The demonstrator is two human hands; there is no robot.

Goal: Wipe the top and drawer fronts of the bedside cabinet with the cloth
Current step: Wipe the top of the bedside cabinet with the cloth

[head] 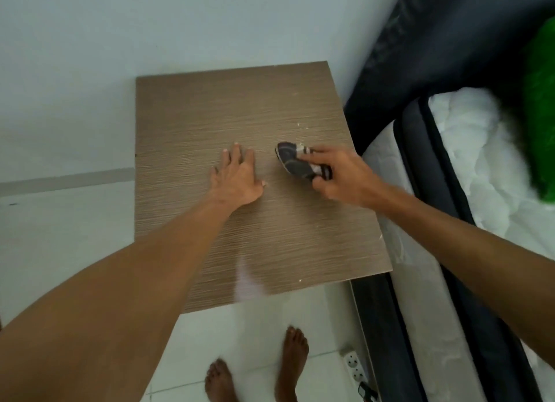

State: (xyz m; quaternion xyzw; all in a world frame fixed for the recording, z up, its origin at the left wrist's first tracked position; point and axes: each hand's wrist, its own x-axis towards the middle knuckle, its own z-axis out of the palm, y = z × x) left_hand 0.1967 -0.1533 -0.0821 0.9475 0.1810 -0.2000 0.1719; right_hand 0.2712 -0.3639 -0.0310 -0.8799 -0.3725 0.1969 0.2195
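Note:
The bedside cabinet's brown wood-grain top (210,113) fills the middle of the head view, seen from above. Its drawer fronts are hidden below the top. My left hand (237,176) lies flat on the top near the centre, fingers spread, holding nothing. To its right, my right hand (342,173) grips a bunched dark grey and white cloth (295,161) and presses it onto the top. Small white specks (300,125) dot the surface just beyond the cloth.
A pale wall stands behind the cabinet. A bed with a dark frame (432,167), a white mattress (468,149) and a green item (540,116) sits close on the right. On the white tiled floor are my bare feet (294,359) and a white power strip (354,368).

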